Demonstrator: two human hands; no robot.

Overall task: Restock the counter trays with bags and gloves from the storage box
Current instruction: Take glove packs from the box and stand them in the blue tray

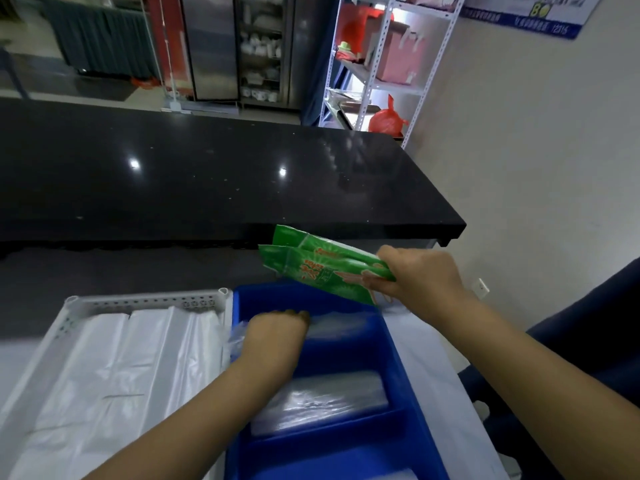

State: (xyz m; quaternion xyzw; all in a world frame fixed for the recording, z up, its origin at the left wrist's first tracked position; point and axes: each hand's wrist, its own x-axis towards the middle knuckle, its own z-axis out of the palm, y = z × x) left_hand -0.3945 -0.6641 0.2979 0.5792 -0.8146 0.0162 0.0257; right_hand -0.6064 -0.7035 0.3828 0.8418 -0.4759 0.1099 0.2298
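A blue divided tray [398,362] sits in front of me. My right hand [419,275] holds two green glove packets [311,268] tilted over the tray's far compartment. My left hand [273,334] reaches into that far compartment, fingers curled on crumpled clear plastic [235,336] at the tray's left wall. A flat stack of clear bags [322,400] lies in the middle compartment. To the left, a white perforated tray [145,301] holds white plastic bags [114,368].
A black polished counter [207,174] runs across behind the trays. A white metal shelf [377,64] with pink and red bags stands at the back right. A glass-door cabinet [256,46] stands behind. A beige wall is on the right.
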